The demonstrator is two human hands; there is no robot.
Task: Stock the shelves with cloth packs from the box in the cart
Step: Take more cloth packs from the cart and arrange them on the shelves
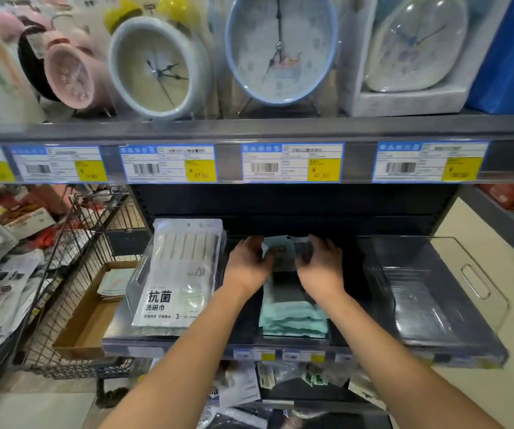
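- The cloth pack (293, 317) lies in the middle of the lower shelf (116, 329), long axis running near to far, teal end near
- Left hand (246, 267) and right hand (320, 264) curl their fingers (249, 243) round its far end, apparently pinching it, though blur hides the grip
- Risk: an uneven push could skew it toward the white pack (172, 289) on the left or the clear bin (429, 298) on the right

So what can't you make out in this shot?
Head view:
- Top of the teal pack: covered by the left hand and right hand, and blurred.
- Box: right side hidden behind the bin.
- Tags: print too small and blurred.
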